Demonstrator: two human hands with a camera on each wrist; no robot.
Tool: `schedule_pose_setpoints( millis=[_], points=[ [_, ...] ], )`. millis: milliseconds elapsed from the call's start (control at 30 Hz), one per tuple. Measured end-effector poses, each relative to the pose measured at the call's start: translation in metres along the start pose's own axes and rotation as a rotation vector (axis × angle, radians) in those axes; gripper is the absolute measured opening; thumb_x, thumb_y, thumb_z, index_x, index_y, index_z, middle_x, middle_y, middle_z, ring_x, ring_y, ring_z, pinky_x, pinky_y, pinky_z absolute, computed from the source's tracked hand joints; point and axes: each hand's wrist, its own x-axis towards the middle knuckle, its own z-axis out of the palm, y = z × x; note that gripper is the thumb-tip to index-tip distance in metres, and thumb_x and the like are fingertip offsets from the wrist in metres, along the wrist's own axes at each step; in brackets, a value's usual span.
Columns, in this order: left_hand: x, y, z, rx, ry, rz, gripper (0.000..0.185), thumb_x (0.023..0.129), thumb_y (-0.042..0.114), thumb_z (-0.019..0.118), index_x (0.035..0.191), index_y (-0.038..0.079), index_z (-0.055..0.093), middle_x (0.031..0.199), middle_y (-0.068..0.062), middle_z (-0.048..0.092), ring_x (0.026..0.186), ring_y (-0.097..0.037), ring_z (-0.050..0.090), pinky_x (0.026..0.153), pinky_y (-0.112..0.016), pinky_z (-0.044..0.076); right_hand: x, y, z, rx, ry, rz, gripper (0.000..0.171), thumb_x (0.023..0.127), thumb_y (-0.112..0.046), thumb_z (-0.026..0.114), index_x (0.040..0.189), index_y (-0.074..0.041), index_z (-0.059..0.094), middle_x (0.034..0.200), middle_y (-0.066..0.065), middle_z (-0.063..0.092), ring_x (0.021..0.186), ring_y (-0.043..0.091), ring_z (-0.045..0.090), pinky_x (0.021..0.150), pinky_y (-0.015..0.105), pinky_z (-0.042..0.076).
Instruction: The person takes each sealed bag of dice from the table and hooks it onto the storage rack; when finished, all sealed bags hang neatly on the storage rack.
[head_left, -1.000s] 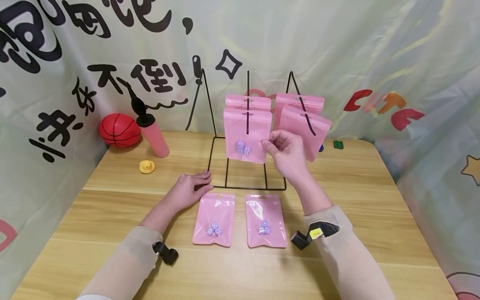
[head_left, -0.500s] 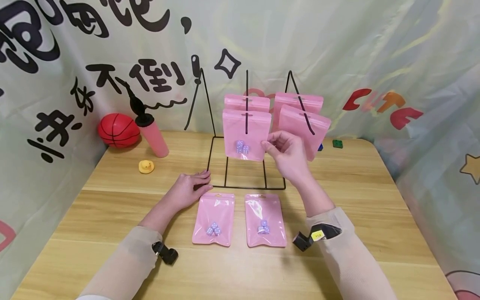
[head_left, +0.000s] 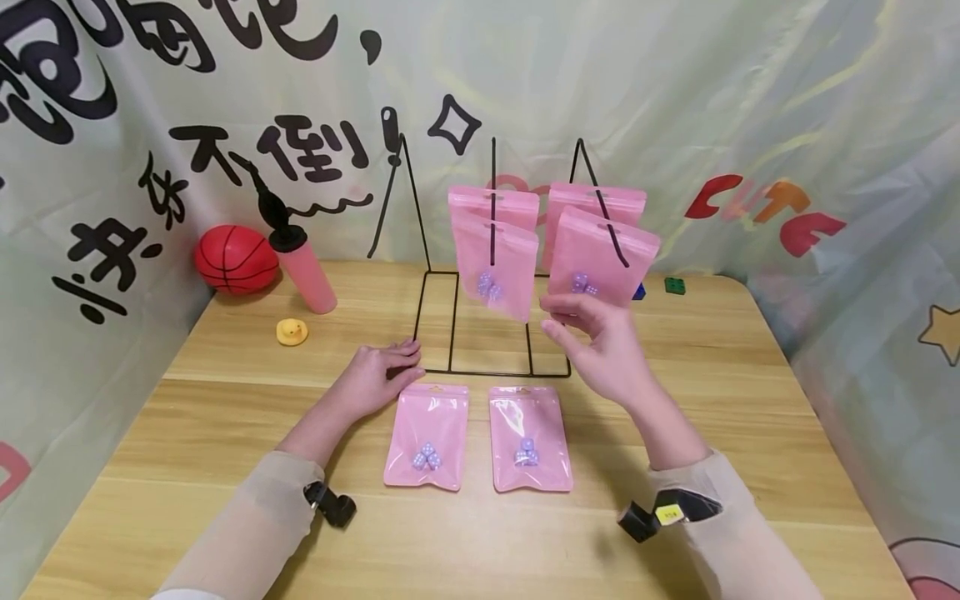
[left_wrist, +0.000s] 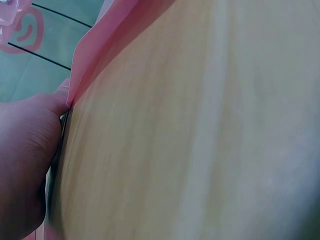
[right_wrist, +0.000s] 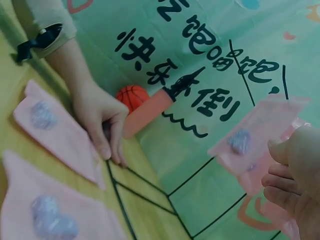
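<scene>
Currently the right hand floats mid-frame, fingers loosely apart, holding nothing, just below the tilted glossy pink zip pouch of dice on the black wire rack. Risk: a brush could slide it off the hook. Left hand lies flat on the wooden bench, touching the rack base.

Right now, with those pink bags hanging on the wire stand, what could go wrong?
The front middle bag hangs tilted on its hook, so it might slip off. The right hand is open just below the front right bag; a bump could knock that one loose too. The wire stand looks light, and only the left hand rests at its base, so a tug might tip it.
</scene>
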Motion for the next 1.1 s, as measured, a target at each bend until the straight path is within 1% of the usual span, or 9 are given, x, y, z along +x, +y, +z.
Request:
schedule_pose_setpoints(
  millis=[200, 367, 467, 567, 700, 767, 867, 967, 1100],
  points=[
    [-0.001, -0.001, -0.001, 0.010, -0.003, -0.005, 0.032, 0.099, 0.020, 0.079, 0.123, -0.001, 0.076, 0.140, -0.015, 0.064, 0.136, -0.029, 0.059, 0.113, -0.046, 0.046, -0.020, 0.009, -0.009, -0.121, -0.041, -0.013, 0.028, 0.095, 0.002, 0.078, 0.123, 0.004, 0.074, 0.121, 0.015, 0.075, 0.112, 0.029, 0.072, 0.101, 0.040, 0.057],
    [-0.002, -0.001, -0.001, 0.011, -0.006, -0.010, 0.033, 0.099, 0.021, 0.079, 0.124, 0.000, 0.076, 0.141, -0.014, 0.064, 0.135, -0.028, 0.059, 0.114, -0.047, 0.045, -0.032, 0.016, -0.015, -0.169, -0.057, 0.024, 0.028, 0.096, -0.001, 0.078, 0.123, 0.000, 0.074, 0.121, 0.010, 0.076, 0.110, 0.025, 0.073, 0.100, 0.040, 0.058],
    [-0.002, 0.000, -0.001, 0.012, -0.007, -0.013, 0.033, 0.099, 0.022, 0.079, 0.124, 0.000, 0.076, 0.142, -0.013, 0.063, 0.136, -0.027, 0.058, 0.115, -0.048, 0.044, -0.037, 0.020, -0.018, -0.197, -0.079, 0.050, 0.029, 0.097, -0.004, 0.078, 0.125, -0.001, 0.074, 0.122, 0.009, 0.075, 0.112, 0.026, 0.072, 0.101, 0.043, 0.057],
    [-0.002, 0.000, -0.001, 0.015, -0.003, -0.012, 0.033, 0.099, 0.022, 0.079, 0.125, 0.001, 0.076, 0.142, -0.012, 0.063, 0.136, -0.027, 0.058, 0.116, -0.049, 0.043, -0.040, 0.029, -0.020, -0.261, -0.127, 0.056, 0.033, 0.098, -0.011, 0.078, 0.129, 0.000, 0.072, 0.127, 0.014, 0.073, 0.118, 0.033, 0.070, 0.105, 0.051, 0.055],
    [-0.002, 0.000, -0.001, 0.010, 0.003, 0.000, 0.033, 0.098, 0.020, 0.080, 0.124, 0.000, 0.076, 0.141, -0.014, 0.064, 0.135, -0.028, 0.059, 0.114, -0.048, 0.045, -0.042, 0.045, -0.019, -0.385, -0.241, 0.060, 0.050, 0.100, -0.025, 0.078, 0.140, 0.002, 0.065, 0.144, 0.021, 0.063, 0.134, 0.041, 0.058, 0.113, 0.059, 0.046],
    [-0.001, 0.000, 0.000, 0.006, 0.005, 0.006, 0.032, 0.098, 0.019, 0.080, 0.123, -0.001, 0.076, 0.140, -0.015, 0.064, 0.135, -0.029, 0.059, 0.113, -0.047, 0.046, -0.044, 0.055, -0.017, -0.437, -0.302, 0.066, 0.058, 0.101, -0.030, 0.076, 0.145, 0.005, 0.060, 0.152, 0.022, 0.056, 0.141, 0.042, 0.051, 0.117, 0.059, 0.040],
    [-0.001, 0.001, 0.000, 0.002, 0.009, 0.007, 0.032, 0.098, 0.018, 0.080, 0.123, -0.001, 0.076, 0.139, -0.016, 0.065, 0.135, -0.029, 0.059, 0.113, -0.046, 0.047, -0.045, 0.067, -0.014, -0.493, -0.365, 0.070, 0.064, 0.102, -0.033, 0.074, 0.148, 0.007, 0.055, 0.159, 0.024, 0.047, 0.146, 0.043, 0.045, 0.119, 0.059, 0.037],
    [-0.001, 0.003, 0.000, 0.004, 0.009, 0.008, 0.032, 0.098, 0.018, 0.080, 0.123, -0.002, 0.076, 0.139, -0.016, 0.064, 0.135, -0.030, 0.059, 0.113, -0.047, 0.046, -0.047, 0.079, -0.012, -0.540, -0.392, 0.076, 0.065, 0.103, -0.034, 0.074, 0.149, 0.008, 0.054, 0.161, 0.025, 0.044, 0.147, 0.044, 0.043, 0.119, 0.058, 0.038],
    [0.000, 0.004, -0.001, 0.008, 0.007, 0.005, 0.033, 0.098, 0.018, 0.080, 0.123, -0.002, 0.076, 0.140, -0.016, 0.064, 0.135, -0.031, 0.059, 0.113, -0.048, 0.046, -0.048, 0.093, -0.010, -0.572, -0.389, 0.094, 0.062, 0.105, -0.034, 0.071, 0.149, 0.006, 0.055, 0.160, 0.025, 0.045, 0.145, 0.044, 0.046, 0.117, 0.058, 0.041]
  ],
)
